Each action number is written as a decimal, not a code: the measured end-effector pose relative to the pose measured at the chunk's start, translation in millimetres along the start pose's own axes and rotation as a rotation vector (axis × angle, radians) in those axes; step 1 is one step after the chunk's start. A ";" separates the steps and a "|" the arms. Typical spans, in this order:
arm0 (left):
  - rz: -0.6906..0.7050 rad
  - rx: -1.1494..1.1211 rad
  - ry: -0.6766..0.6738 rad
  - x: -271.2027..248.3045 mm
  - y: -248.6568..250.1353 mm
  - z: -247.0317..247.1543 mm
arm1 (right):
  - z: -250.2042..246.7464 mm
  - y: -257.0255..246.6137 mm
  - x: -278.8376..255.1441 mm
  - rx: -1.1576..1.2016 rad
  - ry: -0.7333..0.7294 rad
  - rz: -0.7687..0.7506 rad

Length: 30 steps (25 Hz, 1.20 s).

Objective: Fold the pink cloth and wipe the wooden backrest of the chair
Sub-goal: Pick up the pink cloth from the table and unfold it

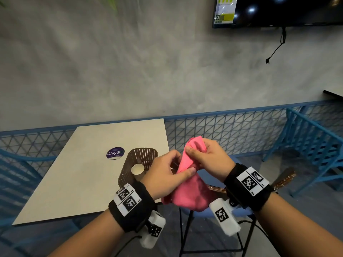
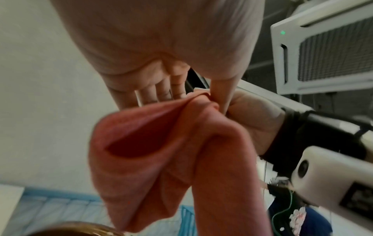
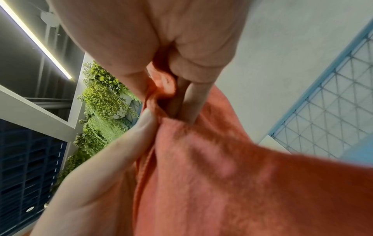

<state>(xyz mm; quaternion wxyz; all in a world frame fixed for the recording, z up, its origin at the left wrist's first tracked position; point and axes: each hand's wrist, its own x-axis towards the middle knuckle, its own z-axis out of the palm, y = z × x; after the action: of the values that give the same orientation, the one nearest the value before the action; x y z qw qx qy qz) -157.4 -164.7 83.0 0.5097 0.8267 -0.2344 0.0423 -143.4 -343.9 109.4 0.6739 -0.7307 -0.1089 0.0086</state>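
Both your left hand [image 1: 166,172] and right hand [image 1: 206,157] pinch the pink cloth [image 1: 189,191], bunched midair over the chair [image 1: 284,178] so edges can meet for folding

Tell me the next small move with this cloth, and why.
Probably bring the pinched top edge down onto the hanging part to make a fold: both the left hand and right hand pinch the pink cloth bunched, hanging loose above the chair's wooden backrest.
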 end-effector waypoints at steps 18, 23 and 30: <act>-0.104 -0.175 0.281 12.1 -8.0 -52.2 | 24.8 2.7 3.8 0.246 -0.112 -0.061; -0.133 -0.051 0.419 13.6 -33.1 -107.2 | 9.4 -2.3 16.9 0.115 0.019 -0.046; -0.086 0.155 0.548 13.0 -33.2 -180.3 | 0.4 -34.9 31.8 0.025 0.106 -0.023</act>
<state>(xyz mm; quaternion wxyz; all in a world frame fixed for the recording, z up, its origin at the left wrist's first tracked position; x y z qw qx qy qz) -101.1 -1.3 145.7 0.4908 0.8301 -0.0486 0.2603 -117.6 -335.7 148.1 0.6878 -0.7204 -0.0814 -0.0363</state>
